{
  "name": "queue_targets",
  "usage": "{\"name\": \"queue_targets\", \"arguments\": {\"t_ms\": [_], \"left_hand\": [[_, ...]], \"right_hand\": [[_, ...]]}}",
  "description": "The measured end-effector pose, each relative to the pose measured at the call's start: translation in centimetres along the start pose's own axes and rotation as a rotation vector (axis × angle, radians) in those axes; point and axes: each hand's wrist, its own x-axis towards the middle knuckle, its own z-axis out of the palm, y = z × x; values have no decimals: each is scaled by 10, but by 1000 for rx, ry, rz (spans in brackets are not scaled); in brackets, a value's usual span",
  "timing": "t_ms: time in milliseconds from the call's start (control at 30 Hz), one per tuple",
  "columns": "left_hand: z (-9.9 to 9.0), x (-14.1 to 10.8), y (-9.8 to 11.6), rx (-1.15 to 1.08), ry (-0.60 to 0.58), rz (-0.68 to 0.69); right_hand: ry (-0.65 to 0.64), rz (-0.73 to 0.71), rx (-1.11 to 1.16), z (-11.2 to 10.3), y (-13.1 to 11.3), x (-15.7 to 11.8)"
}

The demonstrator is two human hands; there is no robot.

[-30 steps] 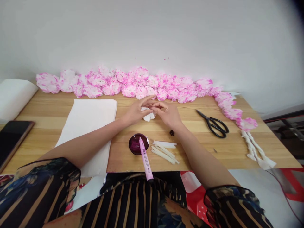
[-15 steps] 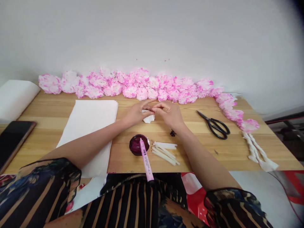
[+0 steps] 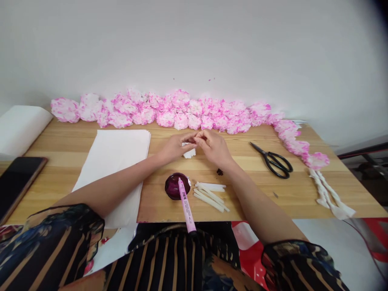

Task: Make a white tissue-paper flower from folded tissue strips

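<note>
Wooden tabletop, white paper piece held between both hands

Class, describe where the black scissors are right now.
In the head view, the black scissors lie on the wooden table, between the right hand and the pink flowers on the right.

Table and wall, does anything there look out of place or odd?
The marker looks precarious: one end is over the dish, while its black end appears to jut past the table's near edge. A few small specks mark the wall above the flowers, perhaps splashes.
</note>
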Motion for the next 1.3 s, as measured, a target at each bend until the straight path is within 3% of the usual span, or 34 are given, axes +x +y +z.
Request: {"name": "queue_targets", "arguments": {"t_ms": [267, 500, 633, 800, 1133, 1300], "left_hand": [[-2, 1, 0, -53, 8, -35], [1, 1, 1, -78, 42, -22], [3, 1, 0, 7, 46, 10], [3, 0, 5, 45, 15, 16], [-2, -1, 4, -218, -33, -49], [-1, 0, 6, -215, 16, -103]], "right_hand": [[3, -37, 20, -4, -2, 0], [-120, -91, 169, -13, -1, 1], [-140, -86, 89, -9, 1, 1], [-89, -81, 5, -3, 2, 1], [10, 5, 114, -6, -4, 1], [52, -73, 91, -5, -5, 0]]}}
